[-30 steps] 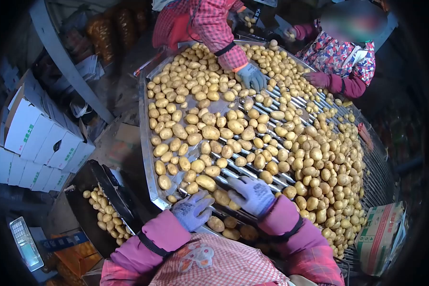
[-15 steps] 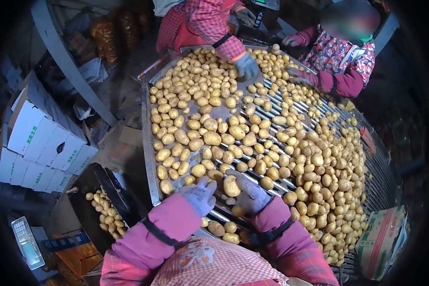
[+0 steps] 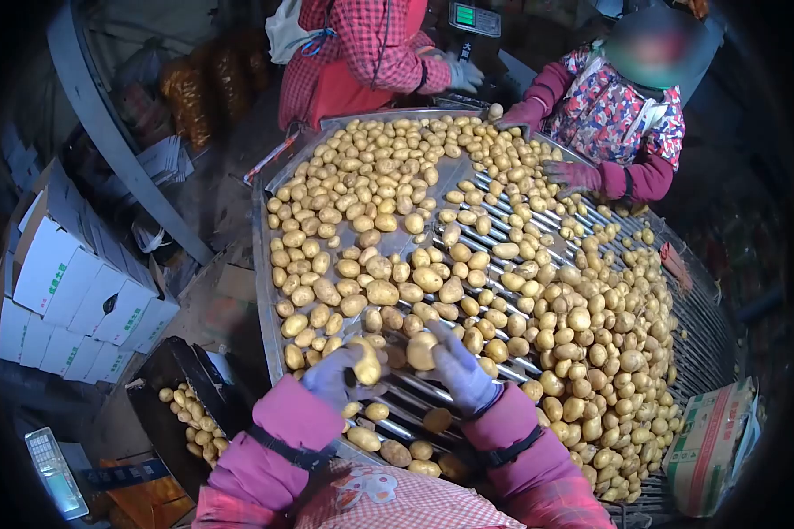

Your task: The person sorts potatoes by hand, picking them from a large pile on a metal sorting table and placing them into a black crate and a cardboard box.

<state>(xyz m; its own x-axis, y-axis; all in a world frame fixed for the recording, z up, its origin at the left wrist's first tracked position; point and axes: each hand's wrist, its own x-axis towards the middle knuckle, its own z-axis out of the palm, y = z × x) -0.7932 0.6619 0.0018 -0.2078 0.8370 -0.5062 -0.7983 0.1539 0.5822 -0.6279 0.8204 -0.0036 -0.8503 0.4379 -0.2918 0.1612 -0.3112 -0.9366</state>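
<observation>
Both my hands wear pale purple gloves and are over the near end of a slatted metal sorting table [image 3: 263, 291]. In my left hand [image 3: 329, 379] is a yellow potato [image 3: 364, 363], with the fingers curled round its left side. My right hand [image 3: 464, 370] grips a rounder potato [image 3: 422, 351] between thumb and fingers. The two potatoes are a short gap apart. Loose potatoes [image 3: 397, 453] lie on the rollers just below my hands. A large heap of potatoes [image 3: 591, 353] is to the right of my right hand.
A black box with potatoes [image 3: 194, 421] stands left of the table. White cartons [image 3: 79, 282] are stacked farther left, and a scale [image 3: 56, 476] is below them. Two people work at the far side, one sleeve [image 3: 648, 179] over the edge. Another carton [image 3: 710, 450] is at right.
My left hand has lifted a potato. My right hand still grips its potato. The checked-sleeved person's hand has moved off the potatoes towards the far scale.
</observation>
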